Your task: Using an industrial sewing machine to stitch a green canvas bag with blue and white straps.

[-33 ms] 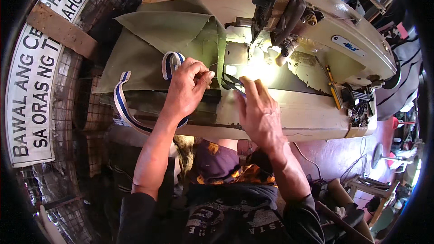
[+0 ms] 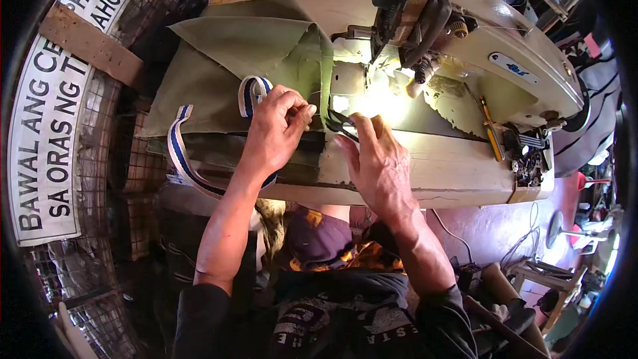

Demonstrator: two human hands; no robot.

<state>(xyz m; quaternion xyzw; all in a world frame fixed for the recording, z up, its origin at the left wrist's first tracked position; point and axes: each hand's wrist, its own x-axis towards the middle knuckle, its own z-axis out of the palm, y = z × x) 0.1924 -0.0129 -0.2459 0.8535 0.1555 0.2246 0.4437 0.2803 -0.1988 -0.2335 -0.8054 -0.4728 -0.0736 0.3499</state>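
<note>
- The left hand (image 2: 276, 129) rests on olive-green fabric (image 2: 246, 46) on the tabletop (image 2: 452, 166); its thumb and fingers are pinched together on the fabric's dark folded edge, just left of the lit needle area.
- The right hand (image 2: 379, 163) lies just right of it, fingers curled together around small dark snips (image 2: 340, 121) whose tips point far, toward the needle.
- The sewing machine (image 2: 478, 33) stands at the far right, its head over the bright patch between the hands.
- A blue-and-white striped strap (image 2: 183, 159) loops from under the left hand, over the near left edge of the tabletop.
- A yellow pencil-like tool (image 2: 490, 129) lies on the machine bed, well to the right.
- Likely risks: the snips are close to the left fingertips and could nick them or the fabric; the hanging strap could drag the cloth askew.
- No container shows clearly; nothing can be said of contents.
</note>
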